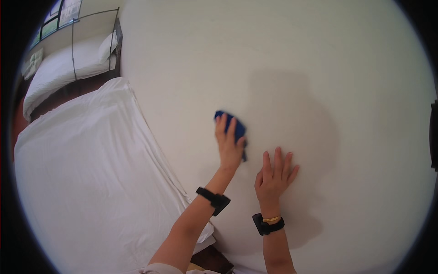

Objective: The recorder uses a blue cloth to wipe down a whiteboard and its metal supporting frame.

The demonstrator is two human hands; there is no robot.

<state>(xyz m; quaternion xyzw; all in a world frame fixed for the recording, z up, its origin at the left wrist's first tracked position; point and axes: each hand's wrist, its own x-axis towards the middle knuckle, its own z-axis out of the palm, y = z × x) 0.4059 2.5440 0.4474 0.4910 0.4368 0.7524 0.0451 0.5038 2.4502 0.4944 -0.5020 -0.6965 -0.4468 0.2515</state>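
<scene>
A dark blue cloth [239, 131] lies pressed against the pale wall [191, 68] under my left hand [230, 144], whose fingers spread over it. Part of the cloth hangs out below my thumb. Lower and to the right, my right hand [273, 174] rests on the same wall with its fingers apart and nothing in it. Both wrists wear black straps with a small black block, and a gold bracelet [271, 219] circles the right one.
At left, a bed with a white sheet [85, 164] stands along the wall. Beyond it is another bed with white bedding [68, 65], a pillow [106, 48] and thin metal poles [73, 51], near a window [60, 20]. A dark object [434, 135] shows at the far right edge.
</scene>
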